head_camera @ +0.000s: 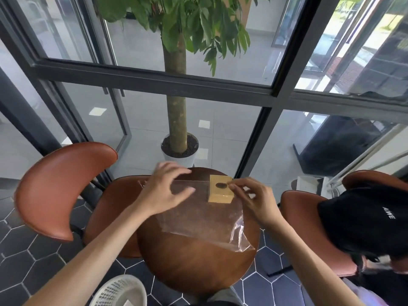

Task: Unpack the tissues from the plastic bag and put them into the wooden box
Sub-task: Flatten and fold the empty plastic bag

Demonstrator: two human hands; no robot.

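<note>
Left arm: bare, reaching forward from the lower left, forearm angled up toward the middle.
Left hand (pixel 167 187): palm down, fingers spread and slightly curled, thumb out to the right; grip loose, closed on nothing.
Right arm: bare, coming in from the lower right, wrist bent inward.
Right hand (pixel 254 198): knuckles up, thumb and forefinger drawn together in a pinch at the fingertips (pixel 231 186); whether anything sits in that pinch cannot be made out; the other fingers are curled under.
Spacing: hands apart, left a little farther forward.
</note>
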